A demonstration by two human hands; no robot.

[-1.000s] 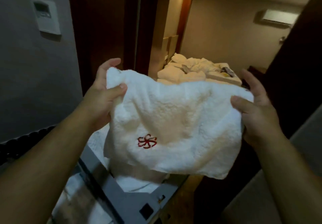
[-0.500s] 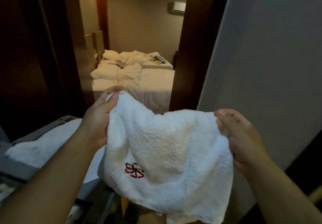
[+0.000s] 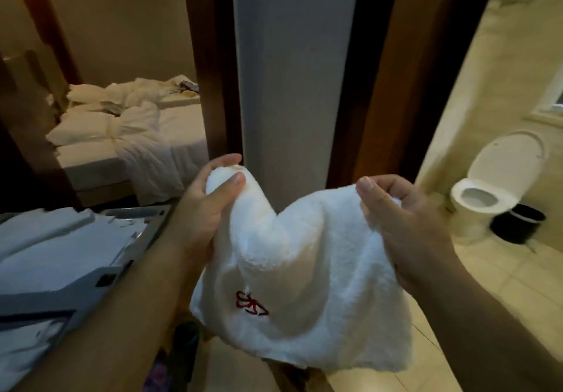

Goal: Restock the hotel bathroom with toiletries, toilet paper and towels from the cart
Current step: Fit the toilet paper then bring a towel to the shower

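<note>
- Now the white towel [image 3: 323, 257] hangs between both hands, sagging in the middle — red emblem [image 3: 251, 303] low on its left.
- Left hand [image 3: 198, 208] pinches one top corner, thumb and fingers [image 3: 224, 160] closed on the cloth.
- Right hand [image 3: 408, 224] grips the other corner, fingers curled round it.

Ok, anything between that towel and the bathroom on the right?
Nothing visible does. The towel hangs from the left hand and right hand by the open doorway; tiled floor in view runs bare to the toilet and black bin. The grey wall and brown door frame stand straight ahead, left of the opening.
</note>
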